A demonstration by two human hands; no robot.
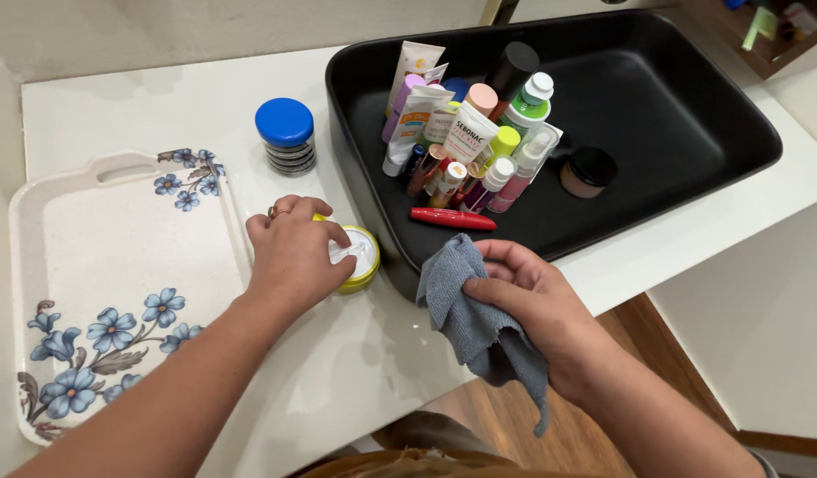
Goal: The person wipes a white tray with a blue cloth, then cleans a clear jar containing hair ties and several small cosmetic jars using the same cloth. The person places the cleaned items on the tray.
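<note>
I see two bare forearms without sleeves. My left hand (293, 252) wears a thin gold-coloured metal ring (272, 212) on one finger; my right hand (537, 310) wears nothing.

Many tubes and bottles (466, 133) in white, pink, green and orange are bunched in the black basin (692, 115) at the upper middle. A red tube (453, 219) is laid flat below them, and a small dark jar (588, 171) is set to their right. A round jar with a blue lid (286, 134) is seen left of the basin, and a yellow jar (360, 259) is held near the middle.
</note>
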